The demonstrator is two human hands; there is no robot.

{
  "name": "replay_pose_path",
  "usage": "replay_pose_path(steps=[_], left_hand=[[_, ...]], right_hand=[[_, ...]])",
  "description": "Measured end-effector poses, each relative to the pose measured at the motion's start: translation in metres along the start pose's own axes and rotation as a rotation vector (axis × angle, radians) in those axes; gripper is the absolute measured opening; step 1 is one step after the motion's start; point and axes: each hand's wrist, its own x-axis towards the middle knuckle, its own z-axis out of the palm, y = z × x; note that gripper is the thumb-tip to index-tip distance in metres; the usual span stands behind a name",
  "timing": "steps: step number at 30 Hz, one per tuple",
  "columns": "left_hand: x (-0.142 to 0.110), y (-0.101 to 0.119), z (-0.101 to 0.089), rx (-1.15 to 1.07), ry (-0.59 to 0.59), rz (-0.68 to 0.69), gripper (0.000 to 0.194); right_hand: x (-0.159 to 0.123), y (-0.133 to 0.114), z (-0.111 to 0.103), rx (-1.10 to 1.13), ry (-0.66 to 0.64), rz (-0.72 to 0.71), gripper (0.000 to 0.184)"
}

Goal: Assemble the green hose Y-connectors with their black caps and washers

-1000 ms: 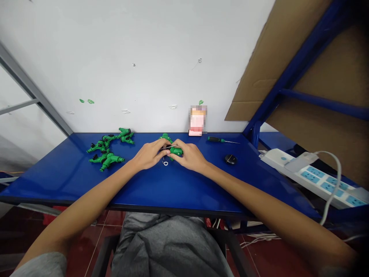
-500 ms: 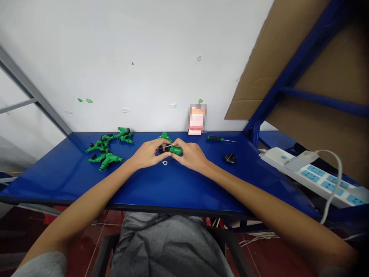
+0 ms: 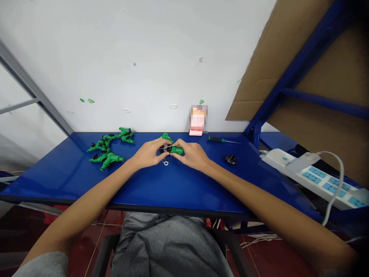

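Note:
Near the middle of the desk, my right hand (image 3: 191,154) grips a green plastic hose splitter (image 3: 178,150) with a black part at its left end. My left hand (image 3: 147,154) is curled at that black end, thumb and fingers closed in. A thin shiny metal strip (image 3: 169,147) runs between the fingertips of both hands; which hand bears it I cannot tell. What the left fingers pinch is partly hidden behind them. Just behind the hands shows another green piece (image 3: 166,136), partly covered. A small white ring (image 3: 166,163) lies on the desk below the fingertips.
Several green splitters with black parts (image 3: 108,160) lie at the left of the blue desk (image 3: 173,188). A screwdriver (image 3: 216,139), a round black object (image 3: 231,159) and a blurred pinkish item (image 3: 197,121) are to the right. A white power strip (image 3: 314,179) sits far right.
The view has shifted slightly. Both hands stay at the splitter, and a pale spot now shows between the left fingers beside the black end.

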Motion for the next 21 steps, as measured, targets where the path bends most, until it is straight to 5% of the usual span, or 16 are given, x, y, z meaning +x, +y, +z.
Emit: replay_pose_path(steps=[8, 11, 13, 15, 21], left_hand=[[0.006, -0.008, -0.006, -0.029, 0.080, -0.282, 0.023], [0.005, -0.014, -0.008, 0.108, 0.061, -0.255, 0.012], [0.005, -0.016, -0.008, 0.115, 0.061, -0.245, 0.022], [0.005, -0.016, -0.010, 0.070, 0.081, -0.249, 0.037], [0.004, -0.011, -0.020, -0.117, 0.110, -0.169, 0.027]], right_hand=[[-0.001, 0.000, -0.002, 0.018, -0.025, -0.066, 0.025], [0.002, 0.005, -0.003, 0.179, -0.007, -0.059, 0.027], [0.004, 0.009, -0.003, 0.331, 0.001, -0.056, 0.028], [0.006, 0.012, -0.002, 0.486, 0.005, -0.048, 0.030], [0.007, 0.013, 0.002, 0.647, 0.033, 0.016, 0.037]])
